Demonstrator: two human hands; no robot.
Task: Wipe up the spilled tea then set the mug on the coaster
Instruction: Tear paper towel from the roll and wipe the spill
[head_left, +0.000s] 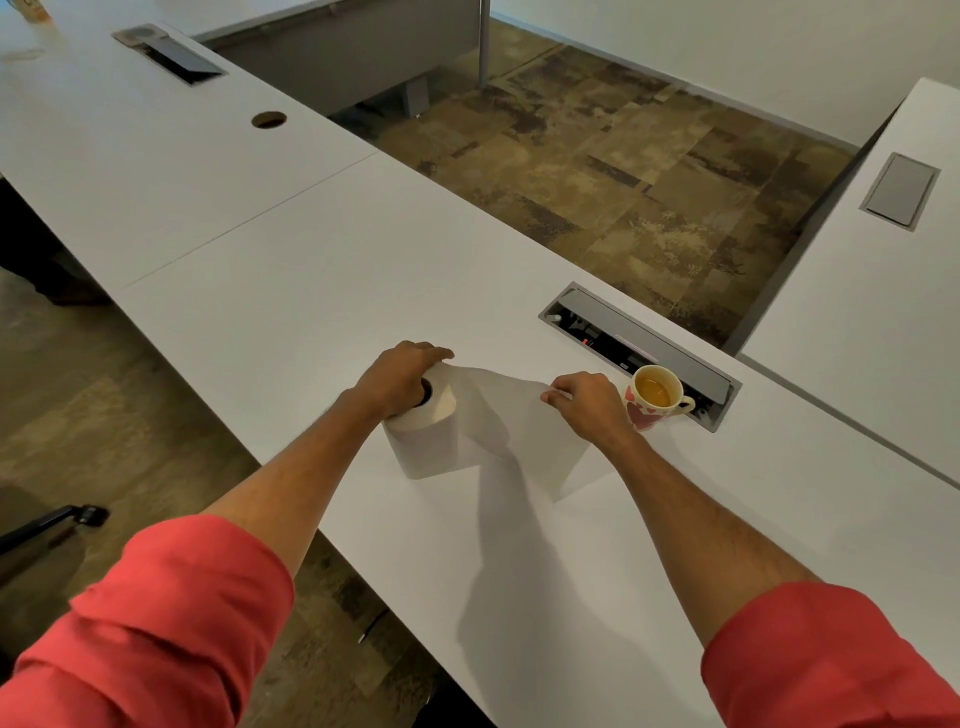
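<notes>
While the left hand (402, 376) clamps the upright paper towel roll (423, 434) and the right hand (584, 402) pinches its unrolled sheet (519, 431), the mug (655, 396) stands on the desk (291, 291) just beyond the right hand, nearer it than the left.

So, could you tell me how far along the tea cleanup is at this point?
Early. Nothing looks finished yet. In hand: the left hand steadies the paper towel roll while the right hand pulls out a sheet, not yet torn off. Left: wiping, though no spill shows on the table, and moving the mug, which stands beside the socket box; no coaster is visible.
</notes>
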